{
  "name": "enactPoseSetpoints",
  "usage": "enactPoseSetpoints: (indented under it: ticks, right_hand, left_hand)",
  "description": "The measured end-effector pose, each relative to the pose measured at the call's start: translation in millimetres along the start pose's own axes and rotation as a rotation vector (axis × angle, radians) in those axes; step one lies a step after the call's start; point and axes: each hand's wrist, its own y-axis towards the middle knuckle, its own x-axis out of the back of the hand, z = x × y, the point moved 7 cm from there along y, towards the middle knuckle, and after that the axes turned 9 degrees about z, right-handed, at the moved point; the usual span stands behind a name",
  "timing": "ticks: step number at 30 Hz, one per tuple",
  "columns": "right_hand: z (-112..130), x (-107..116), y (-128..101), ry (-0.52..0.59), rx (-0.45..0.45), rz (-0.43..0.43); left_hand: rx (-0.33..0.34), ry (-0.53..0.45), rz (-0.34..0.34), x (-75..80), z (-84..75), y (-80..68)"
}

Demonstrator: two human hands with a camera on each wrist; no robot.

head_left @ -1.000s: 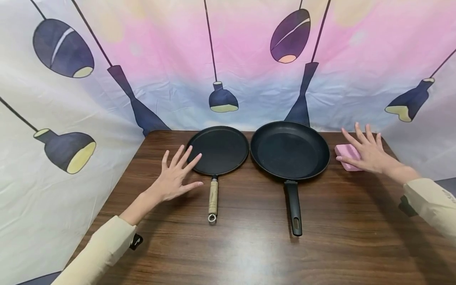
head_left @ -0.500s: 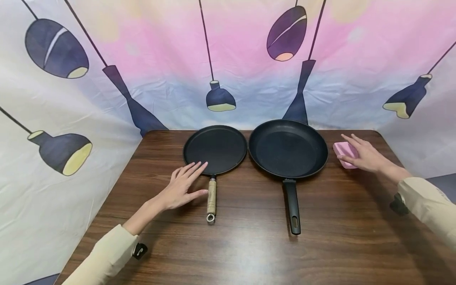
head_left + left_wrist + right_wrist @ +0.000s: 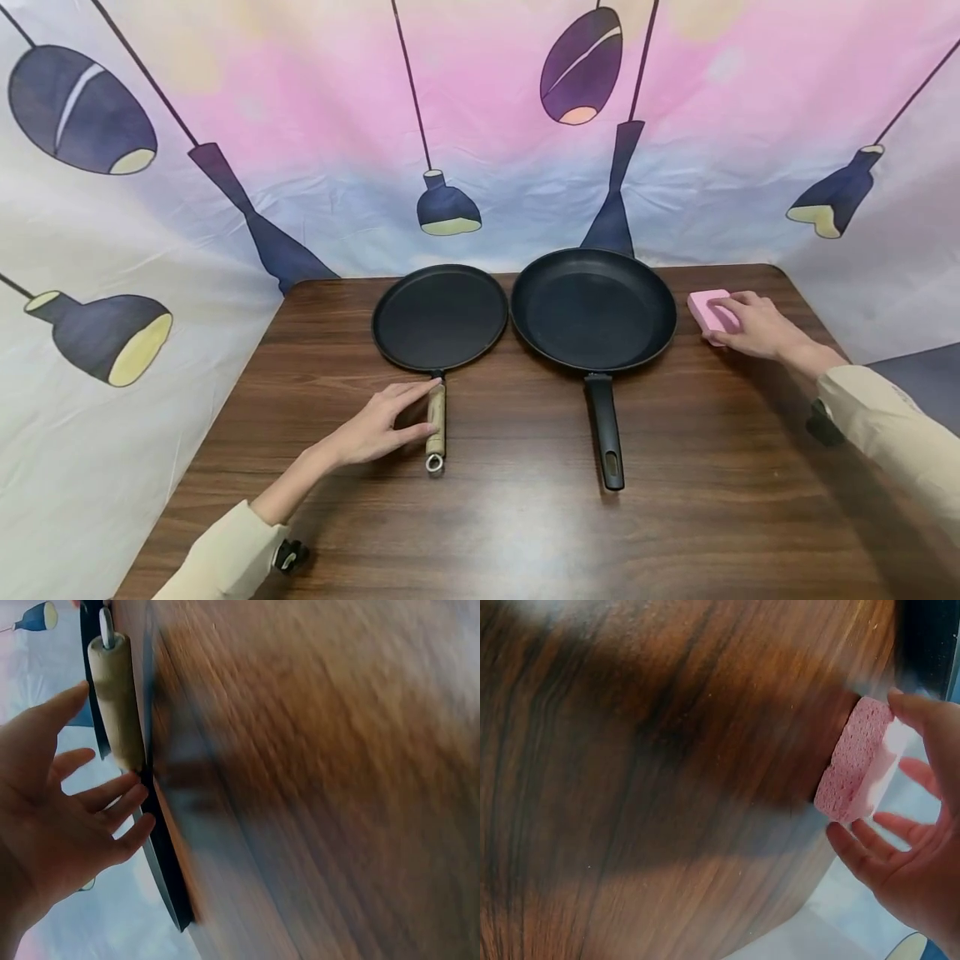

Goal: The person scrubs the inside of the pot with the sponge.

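Observation:
A flat black griddle pan [image 3: 441, 317] with a pale wooden handle [image 3: 437, 417] lies at the left of the table. My left hand [image 3: 375, 425] is at that handle, thumb and fingertips close to it but not closed round it; the left wrist view shows the fingers [image 3: 120, 799] loosely spread. Right of the griddle stands a deeper black frying pan [image 3: 592, 308], its black handle [image 3: 604, 433] toward me. At the far right, my right hand [image 3: 757, 327] spans a pink sponge [image 3: 855, 761], thumb at one end and fingertips at the other.
The brown wooden table [image 3: 510, 533] carries both pans side by side, rims nearly touching. Behind it hangs a cloth backdrop [image 3: 337, 108] printed with lamps. The sponge sits near the table's back right corner.
My left hand has come down from beside the griddle's rim to its wooden handle. The right hand's fingers, spread above the sponge before, have lowered and bent round it. The pans stay put.

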Motion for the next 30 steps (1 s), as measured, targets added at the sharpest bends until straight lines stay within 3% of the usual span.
enactPoseSetpoints:
  ticks: [10, 16, 23, 30]
  right_hand:
    - [-35, 6, -25, 0.015, -0.088, -0.016]
    - [-39, 28, -29, 0.007, -0.064, -0.079]
    - [-17, 60, -26, -0.018, 0.067, -0.164]
    - [34, 87, -10, -0.038, 0.147, -0.124]
  left_hand:
    - [0.02, -0.102, 0.038, -10.2, -12.4, 31.2]
    - [0.056, -0.2, 0.067, -10.2, -16.1, 43.7]
    - [0.104, -0.271, 0.072, -11.2, -17.9, 49.5]
    - [0.234, -0.381, 0.046, -18.3, -17.6, 41.2]
